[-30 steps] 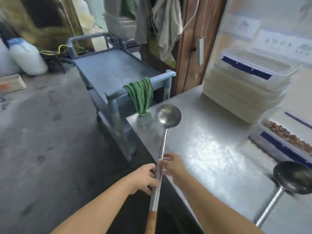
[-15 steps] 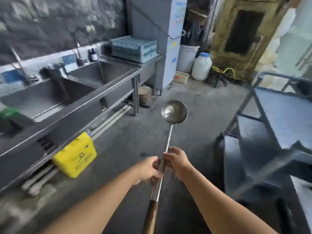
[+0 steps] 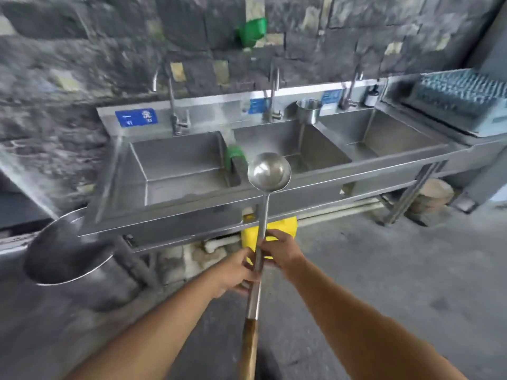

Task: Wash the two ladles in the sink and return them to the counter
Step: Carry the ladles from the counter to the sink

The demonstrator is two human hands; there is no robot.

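A steel ladle (image 3: 269,171) with a long metal shaft and a wooden handle end stands nearly upright in front of me, bowl up. My left hand (image 3: 236,270) and my right hand (image 3: 282,249) both grip its shaft, left just below right. Behind the bowl runs a long steel sink (image 3: 247,204) with three basins and three taps along a stone wall. The second ladle and the counter are out of view.
A large steel bowl (image 3: 65,250) juts out at the left. A yellow container (image 3: 282,227) sits under the sink. A steel cup (image 3: 308,111) stands on the sink's back ledge, a green item (image 3: 233,154) on a divider, a rack (image 3: 461,93) at right.
The view has swung from the counter, past the cart, round to face the sink head-on. Both hands keep the same grip on the ladle, still held upright.
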